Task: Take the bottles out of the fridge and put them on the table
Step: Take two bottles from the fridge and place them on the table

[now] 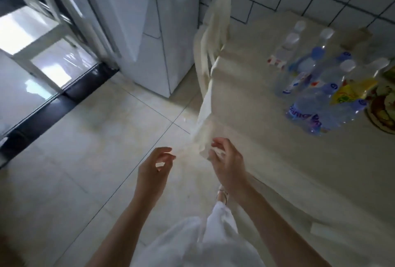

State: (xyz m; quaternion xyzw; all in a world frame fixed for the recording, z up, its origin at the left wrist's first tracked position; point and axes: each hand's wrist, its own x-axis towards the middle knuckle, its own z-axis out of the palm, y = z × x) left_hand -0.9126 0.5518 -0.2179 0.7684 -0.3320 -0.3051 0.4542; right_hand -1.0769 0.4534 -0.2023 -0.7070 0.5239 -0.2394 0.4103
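Several clear plastic bottles (pixel 316 78) with white and blue caps stand and lie grouped on the table (pixel 267 138), which is covered with a cream cloth, at the right. The white fridge (pixel 149 31) stands at the top centre with its door closed. My left hand (pixel 155 166) hovers over the floor with curled fingers and holds nothing. My right hand (pixel 227 160) is by the table's near corner, fingers apart, close to the hanging cloth edge; nothing is in it. The frame is blurred by motion.
A cream chair (pixel 215 38) stands between the fridge and the table. A yellow packet (pixel 350 92) and a plate of food (pixel 382 106) sit at the table's right edge. A glass sliding door (pixel 42 57) is at left. Tiled floor lies open in front.
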